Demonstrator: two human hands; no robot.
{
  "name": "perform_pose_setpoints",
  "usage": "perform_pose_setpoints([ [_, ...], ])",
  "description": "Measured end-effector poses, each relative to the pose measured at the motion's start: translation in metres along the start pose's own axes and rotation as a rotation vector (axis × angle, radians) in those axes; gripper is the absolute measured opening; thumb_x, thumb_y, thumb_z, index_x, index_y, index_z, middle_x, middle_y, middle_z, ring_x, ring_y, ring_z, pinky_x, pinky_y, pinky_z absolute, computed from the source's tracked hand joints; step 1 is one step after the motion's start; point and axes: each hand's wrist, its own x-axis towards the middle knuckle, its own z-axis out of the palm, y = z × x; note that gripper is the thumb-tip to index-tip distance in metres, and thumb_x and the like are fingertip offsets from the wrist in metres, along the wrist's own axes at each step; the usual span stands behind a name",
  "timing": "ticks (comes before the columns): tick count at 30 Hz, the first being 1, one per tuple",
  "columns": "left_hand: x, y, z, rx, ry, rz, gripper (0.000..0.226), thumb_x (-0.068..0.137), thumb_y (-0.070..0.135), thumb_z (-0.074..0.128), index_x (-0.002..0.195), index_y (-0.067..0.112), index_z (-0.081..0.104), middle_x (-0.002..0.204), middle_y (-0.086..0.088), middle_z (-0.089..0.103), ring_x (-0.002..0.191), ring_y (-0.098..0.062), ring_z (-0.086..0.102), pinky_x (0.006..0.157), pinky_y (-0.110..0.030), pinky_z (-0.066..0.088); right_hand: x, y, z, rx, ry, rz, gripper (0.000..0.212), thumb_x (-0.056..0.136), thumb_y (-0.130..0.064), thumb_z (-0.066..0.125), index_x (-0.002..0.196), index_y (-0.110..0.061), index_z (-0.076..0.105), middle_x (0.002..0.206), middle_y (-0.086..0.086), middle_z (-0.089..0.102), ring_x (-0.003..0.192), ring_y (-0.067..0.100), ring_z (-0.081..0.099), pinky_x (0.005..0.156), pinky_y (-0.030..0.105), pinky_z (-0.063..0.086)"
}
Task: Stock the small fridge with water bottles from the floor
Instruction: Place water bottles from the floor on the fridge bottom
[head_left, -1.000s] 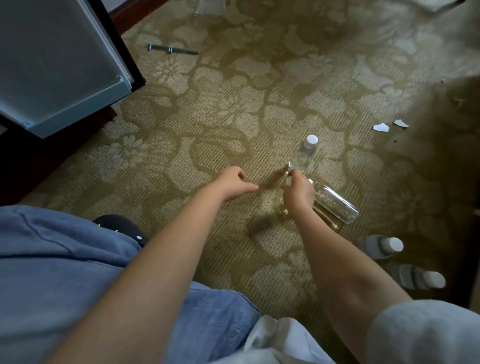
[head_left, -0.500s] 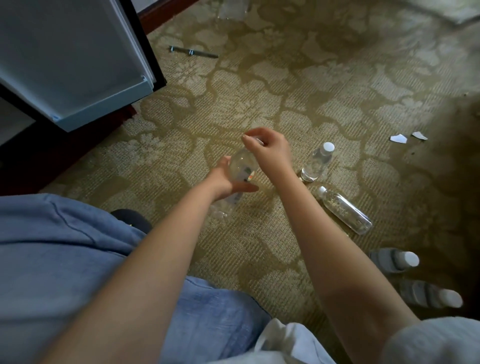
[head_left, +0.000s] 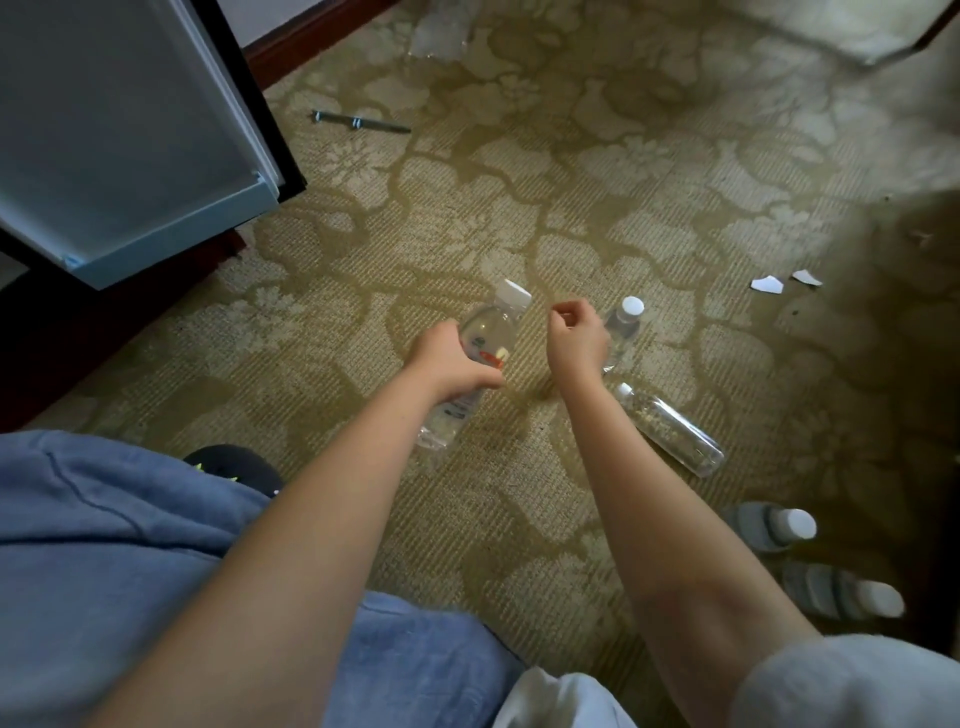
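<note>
Left grip (head_left: 450, 364) wraps bottle (head_left: 492, 331) midway.

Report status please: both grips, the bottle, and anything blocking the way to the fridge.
Status: left grip holds water bottle around its middle. Right grip beside it, loosely curled, holds nothing. Fridge door open at left, only carpet between.
</note>
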Motion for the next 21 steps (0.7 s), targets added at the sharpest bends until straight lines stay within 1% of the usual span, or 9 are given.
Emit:
perform_pose_setpoints([
  [2,0.007,0.009,0.001,0.020,0.004,0.016,0.060,0.066,0.029,0.083,0.112,0.012,0.049,0.103,-0.003,0.051,0.096,-0.022,0.051,0.084,-0.033,0.048,0.016,0.015,-0.009,-0.144,0.057,0.038,0.029,0.092,-0.015,0.049,0.121,-0.014,0.056,0.125,0.005,0.056,0.108,0.019,0.053,0.087,0.035,0.048],
  [5,0.015,0.020,0.002,0.046,-0.005,0.042,0.059,0.067,0.030,0.083,0.111,0.012,0.049,0.101,-0.001,0.050,0.092,-0.019,0.049,0.076,-0.030,0.043,0.043,0.029,-0.025,-0.422,0.075,0.082,0.054,0.090,-0.013,0.050,0.142,-0.013,0.035,0.151,0.005,0.029,0.137,0.024,0.028,0.107,0.041,0.032],
  [7,0.020,0.024,0.002,0.081,-0.001,0.044,0.060,0.067,0.031,0.083,0.112,0.011,0.048,0.103,-0.002,0.050,0.092,-0.019,0.048,0.075,-0.029,0.042,0.063,0.033,-0.032,-0.491,0.038,0.146,0.069,0.092,-0.010,0.049,0.152,-0.016,0.015,0.161,0.003,0.005,0.147,0.023,0.005,0.117,0.046,0.019],
  [9,0.024,0.024,0.003,0.091,-0.002,0.043,0.065,0.065,0.032,0.084,0.115,0.010,0.049,0.108,-0.005,0.054,0.095,-0.021,0.051,0.078,-0.031,0.045,0.082,0.037,-0.036,-0.552,-0.015,0.156,0.074,0.095,-0.008,0.046,0.153,-0.017,0.002,0.161,0.002,-0.006,0.148,0.024,-0.004,0.119,0.044,0.011],
  [11,0.026,0.025,0.002,0.085,-0.008,0.034,0.067,0.063,0.032,0.085,0.115,0.011,0.050,0.109,-0.005,0.056,0.098,-0.021,0.054,0.080,-0.032,0.048,0.095,0.037,-0.036,-0.620,-0.085,0.129,0.074,0.095,-0.009,0.048,0.153,-0.015,0.003,0.161,0.004,-0.001,0.148,0.026,0.002,0.118,0.041,0.014],
  [13,0.028,0.025,0.000,0.083,-0.008,0.025,0.065,0.063,0.032,0.085,0.114,0.011,0.050,0.104,-0.002,0.055,0.096,-0.020,0.053,0.078,-0.031,0.047,0.101,0.037,-0.033,-0.668,-0.136,0.089,0.067,0.094,-0.011,0.053,0.150,-0.011,0.018,0.159,0.006,0.016,0.144,0.028,0.020,0.110,0.038,0.030],
  [16,0.028,0.023,-0.002,0.073,0.003,0.008,0.059,0.065,0.029,0.085,0.107,0.013,0.047,0.097,0.001,0.050,0.091,-0.019,0.050,0.075,-0.029,0.044,0.099,0.036,-0.027,-0.704,-0.082,0.027,0.048,0.091,0.001,0.048,0.138,-0.011,0.043,0.142,0.007,0.044,0.117,0.025,0.051,0.080,0.031,0.046],
  [18,0.028,0.020,-0.003,0.070,0.005,-0.004,0.062,0.064,0.029,0.085,0.109,0.012,0.047,0.098,0.000,0.050,0.093,-0.019,0.051,0.078,-0.031,0.046,0.093,0.039,-0.022,-0.678,-0.058,0.021,0.043,0.091,0.003,0.046,0.130,-0.016,0.051,0.123,0.006,0.057,0.092,0.021,0.055,0.069,0.029,0.048],
  [21,0.026,0.016,-0.003,0.087,0.004,-0.012,0.062,0.064,0.029,0.085,0.109,0.011,0.047,0.100,-0.001,0.050,0.096,-0.021,0.052,0.081,-0.032,0.047,0.084,0.048,-0.014,-0.617,-0.083,0.036,0.033,0.093,-0.005,0.052,0.122,-0.021,0.053,0.107,0.006,0.062,0.085,0.022,0.055,0.062,0.032,0.050],
])
